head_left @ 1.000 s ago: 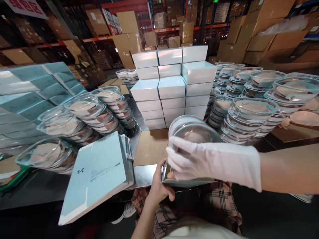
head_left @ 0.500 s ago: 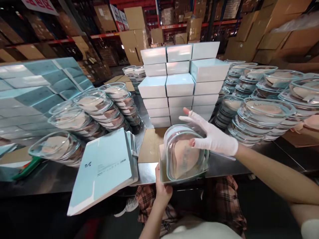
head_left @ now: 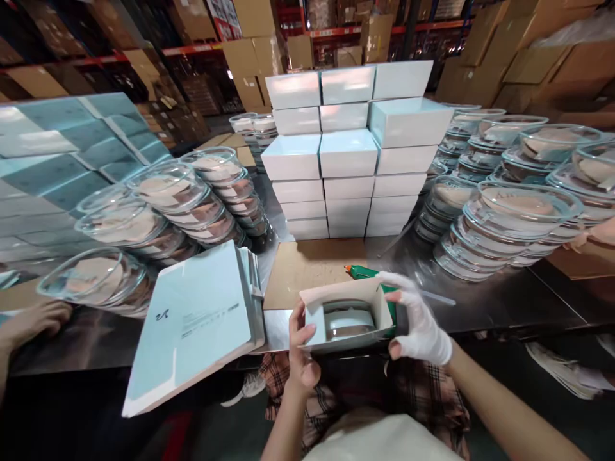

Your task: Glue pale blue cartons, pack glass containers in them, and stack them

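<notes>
A small carton [head_left: 314, 346], its top open towards me, stands tilted at the table's front edge. Inside sit glass dishes [head_left: 348, 320], seen edge-on. My bare left hand [head_left: 302, 346] grips the carton's left end, thumb and fingers against its wall. At the right end is my right hand [head_left: 420, 323] in a white glove with bare fingertips. Its thumb and fingers are spread apart and hold nothing; whether a fingertip touches the carton I cannot tell. Behind the carton lies a green glue gun [head_left: 362, 272] with an orange tip, partly hidden. A brown cardboard sheet [head_left: 312, 262] lies beyond.
Flat light-blue cartons [head_left: 202, 320] are piled to the left, overhanging the edge. Stacked glass dishes [head_left: 166, 186] stand left, and more dish stacks [head_left: 521, 205] right. White-and-blue boxes [head_left: 348, 153] rise at the back. Another person's hand [head_left: 38, 320] rests at far left.
The glass dishes, upright before, now lie down inside the carton, whose opening faces up. My right hand has moved down to the carton's right end. The glue gun has come into view behind it.
</notes>
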Demonstrator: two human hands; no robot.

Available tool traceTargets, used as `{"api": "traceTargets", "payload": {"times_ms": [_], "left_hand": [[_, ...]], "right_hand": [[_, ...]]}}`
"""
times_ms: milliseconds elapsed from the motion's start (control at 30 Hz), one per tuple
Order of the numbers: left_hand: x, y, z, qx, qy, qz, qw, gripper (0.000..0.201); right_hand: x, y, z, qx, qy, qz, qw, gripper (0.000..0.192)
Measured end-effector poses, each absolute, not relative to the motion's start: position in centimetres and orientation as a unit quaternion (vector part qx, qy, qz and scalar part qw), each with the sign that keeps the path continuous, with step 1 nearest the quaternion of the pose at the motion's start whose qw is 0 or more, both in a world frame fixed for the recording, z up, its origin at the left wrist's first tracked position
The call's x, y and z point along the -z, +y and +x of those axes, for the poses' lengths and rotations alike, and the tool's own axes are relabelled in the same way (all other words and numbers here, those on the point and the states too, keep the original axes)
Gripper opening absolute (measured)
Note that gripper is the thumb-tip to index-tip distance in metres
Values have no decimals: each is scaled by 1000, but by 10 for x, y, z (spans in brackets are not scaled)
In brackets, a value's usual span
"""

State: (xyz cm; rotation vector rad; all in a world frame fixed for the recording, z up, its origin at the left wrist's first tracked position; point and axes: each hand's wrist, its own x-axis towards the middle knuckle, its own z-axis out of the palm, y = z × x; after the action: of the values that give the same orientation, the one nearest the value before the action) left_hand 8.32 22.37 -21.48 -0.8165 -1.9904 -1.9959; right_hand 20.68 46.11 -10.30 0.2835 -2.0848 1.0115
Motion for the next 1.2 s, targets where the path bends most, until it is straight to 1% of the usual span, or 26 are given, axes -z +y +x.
{"api": "traceTargets", "payload": {"times_ms": [67, 133, 167, 200, 233, 267, 333, 367, 400, 467, 500, 567, 633, 667, 700, 733, 800, 867, 900, 933, 1033, 1100, 1167, 1200], "left_hand": [[209, 223, 80, 697, -651, -282, 106, 72], [203, 227, 82, 721, -634, -258, 109, 61], [201, 229, 83, 735, -625, -238, 112, 55], [199, 231, 85, 746, -617, -221, 116, 49], [198, 232, 87, 756, -608, -210, 123, 45], [198, 232, 87, 761, -600, -210, 131, 44], [201, 227, 86, 748, -600, -240, 152, 42], [203, 223, 84, 730, -611, -263, 160, 42], [206, 218, 81, 709, -625, -279, 170, 47], [211, 209, 76, 669, -660, -294, 173, 62], [213, 206, 74, 655, -673, -297, 174, 69], [216, 204, 71, 635, -682, -315, 178, 75], [219, 207, 71, 620, -678, -348, 186, 68], [219, 209, 71, 614, -677, -358, 190, 62], [219, 213, 72, 609, -677, -365, 194, 57], [218, 216, 73, 607, -676, -366, 203, 52], [214, 221, 78, 615, -670, -354, 218, 44], [206, 221, 87, 633, -669, -324, 216, 41], [202, 220, 92, 643, -674, -299, 205, 40], [198, 217, 98, 653, -684, -269, 182, 40], [191, 213, 112, 676, -710, -181, 80, 39], [190, 215, 118, 681, -717, -147, 18, 39], [191, 220, 121, 679, -721, -136, -13, 39], [191, 224, 121, 678, -722, -138, -19, 39]], "right_hand": [[125, 435, 201, -426, -819, 114, 367, 61], [135, 408, 192, -505, -786, 36, 354, 43], [136, 398, 187, -547, -755, -17, 362, 33], [135, 389, 182, -581, -718, -69, 376, 33], [134, 383, 178, -605, -685, -110, 391, 44], [133, 380, 174, -619, -660, -134, 405, 53], [131, 381, 172, -631, -640, -146, 414, 58], [131, 386, 173, -632, -643, -142, 407, 57], [131, 393, 177, -633, -651, -138, 395, 53], [132, 411, 190, -615, -681, -161, 362, 38], [132, 421, 198, -582, -711, -199, 341, 32], [132, 439, 211, -465, -783, -319, 263, 36], [132, 450, 214, -348, -825, -423, 135, 38], [133, 453, 212, -318, -830, -452, 74, 37], [134, 455, 207, -310, -828, -467, 29, 37], [137, 457, 201, -316, -822, -473, 7, 37], [142, 461, 190, -347, -809, -475, 14, 35], [146, 468, 185, -397, -791, -465, 36, 23], [147, 471, 186, -426, -780, -456, 47, 18], [148, 473, 188, -455, -768, -446, 60, 17], [144, 471, 200, -516, -738, -419, 118, 19], [139, 461, 210, -563, -701, -392, 194, 28], [134, 448, 219, -626, -654, -348, 245, 38], [132, 442, 223, -655, -635, -326, 249, 40]]}}
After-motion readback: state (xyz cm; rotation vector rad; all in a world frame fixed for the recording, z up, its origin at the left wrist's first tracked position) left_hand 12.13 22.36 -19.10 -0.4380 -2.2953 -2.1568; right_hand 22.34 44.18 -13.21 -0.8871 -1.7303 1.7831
